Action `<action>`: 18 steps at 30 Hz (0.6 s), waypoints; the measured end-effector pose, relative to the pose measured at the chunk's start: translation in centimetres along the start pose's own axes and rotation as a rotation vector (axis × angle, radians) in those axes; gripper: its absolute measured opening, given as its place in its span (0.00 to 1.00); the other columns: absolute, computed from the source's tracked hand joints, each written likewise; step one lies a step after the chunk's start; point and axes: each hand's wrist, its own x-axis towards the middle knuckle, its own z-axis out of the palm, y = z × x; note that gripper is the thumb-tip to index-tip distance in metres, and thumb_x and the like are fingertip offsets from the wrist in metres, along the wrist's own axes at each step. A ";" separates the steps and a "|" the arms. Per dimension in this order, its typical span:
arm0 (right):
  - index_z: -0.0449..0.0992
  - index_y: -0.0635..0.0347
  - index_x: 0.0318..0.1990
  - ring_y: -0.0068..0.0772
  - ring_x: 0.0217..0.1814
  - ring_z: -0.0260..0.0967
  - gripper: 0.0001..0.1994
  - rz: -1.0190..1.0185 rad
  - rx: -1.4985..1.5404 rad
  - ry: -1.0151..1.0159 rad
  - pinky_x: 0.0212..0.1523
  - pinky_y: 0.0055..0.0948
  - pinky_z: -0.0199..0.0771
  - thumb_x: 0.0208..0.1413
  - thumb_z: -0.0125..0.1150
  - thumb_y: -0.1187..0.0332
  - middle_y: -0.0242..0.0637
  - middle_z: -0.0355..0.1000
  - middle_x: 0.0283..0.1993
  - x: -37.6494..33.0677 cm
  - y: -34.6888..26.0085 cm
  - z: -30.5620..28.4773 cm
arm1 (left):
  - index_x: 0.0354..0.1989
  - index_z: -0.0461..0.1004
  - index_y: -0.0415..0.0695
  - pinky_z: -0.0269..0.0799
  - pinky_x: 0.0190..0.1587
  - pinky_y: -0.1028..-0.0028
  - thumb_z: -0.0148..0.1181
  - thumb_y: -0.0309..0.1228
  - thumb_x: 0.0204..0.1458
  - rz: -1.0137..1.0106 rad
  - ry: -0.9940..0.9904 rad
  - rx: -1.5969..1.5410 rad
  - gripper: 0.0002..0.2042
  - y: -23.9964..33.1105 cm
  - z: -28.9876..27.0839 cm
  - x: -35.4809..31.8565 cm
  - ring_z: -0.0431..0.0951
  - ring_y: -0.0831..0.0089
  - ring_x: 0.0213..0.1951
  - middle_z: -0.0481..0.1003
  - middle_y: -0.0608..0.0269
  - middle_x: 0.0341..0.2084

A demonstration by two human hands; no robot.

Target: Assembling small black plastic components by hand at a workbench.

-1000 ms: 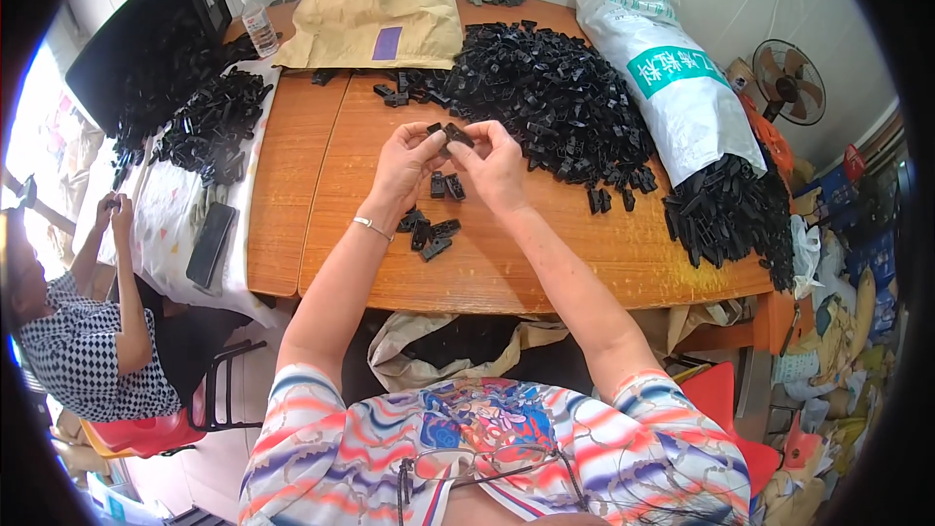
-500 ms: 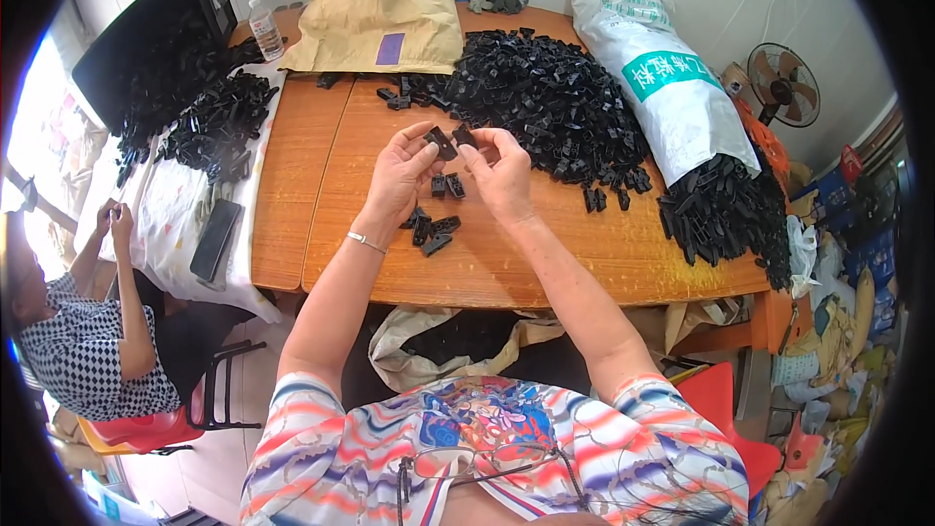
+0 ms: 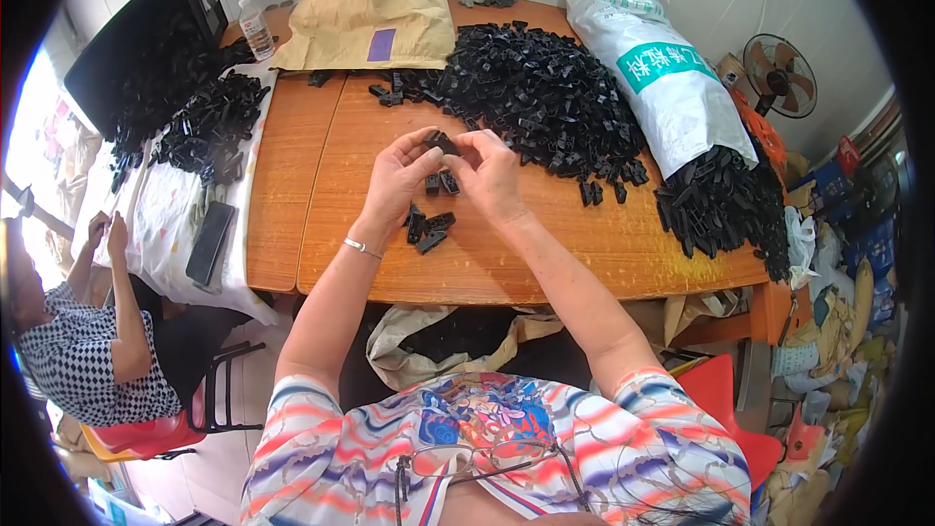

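Note:
Above the wooden table, my left hand [image 3: 397, 180] pinches a small black plastic part [image 3: 441, 143] between thumb and fingers. My right hand [image 3: 490, 178] is closed against it, fingertips meeting those of the left; its own black piece is mostly hidden by the fingers. Just below the hands lie a couple of similar black parts [image 3: 447, 181], and a few more form a small cluster [image 3: 429, 226] nearer me. Beyond my right hand spreads a large heap of black plastic parts [image 3: 555, 97].
A brown paper sack [image 3: 365, 10] stands at the back. On the right, a white sack [image 3: 653, 73] spills long black pieces [image 3: 716, 200] near a fan [image 3: 779, 76]. At left are a bottle [image 3: 256, 31], a dark phone-like slab [image 3: 209, 245] and a seated person [image 3: 88, 341] working.
My hands have come together: the two black pieces, held apart before, now meet between my fingertips. The view has shifted slightly.

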 end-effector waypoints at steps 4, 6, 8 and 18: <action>0.70 0.64 0.32 0.33 0.25 0.69 0.12 -0.232 -0.149 0.097 0.27 0.30 0.70 0.41 0.69 0.76 0.41 0.70 0.30 -1.2 0.3 1.2 | 0.47 0.71 0.34 0.73 0.37 0.81 0.57 0.24 0.56 0.131 0.108 0.376 0.12 0.2 1.7 -0.8 0.75 0.80 0.35 0.76 0.61 0.35; 0.70 0.63 0.33 0.35 0.25 0.69 0.13 -0.021 0.008 0.017 0.28 0.30 0.70 0.41 0.69 0.76 0.40 0.70 0.28 -2.7 0.0 1.8 | 0.41 0.73 0.34 0.70 0.31 0.81 0.56 0.28 0.58 0.178 0.163 0.614 0.09 0.1 1.1 -1.2 0.73 0.83 0.30 0.76 0.64 0.28; 0.71 0.63 0.31 0.35 0.25 0.69 0.12 0.028 0.017 -0.041 0.28 0.29 0.70 0.42 0.69 0.73 0.39 0.70 0.27 -2.9 -0.3 1.2 | 0.41 0.73 0.34 0.69 0.31 0.81 0.55 0.29 0.58 0.107 0.113 0.623 0.10 0.6 -0.1 -1.7 0.72 0.83 0.30 0.76 0.65 0.27; 0.76 0.62 0.39 0.56 0.41 0.72 0.09 0.010 -0.766 -0.218 0.42 0.45 0.74 0.50 0.63 0.72 0.47 0.68 0.44 2.8 9.9 -4.5 | 0.33 0.80 0.40 0.72 0.35 0.68 0.61 0.40 0.51 -0.107 -0.139 1.188 0.14 3.9 -4.3 1.6 0.79 0.64 0.30 0.79 0.55 0.27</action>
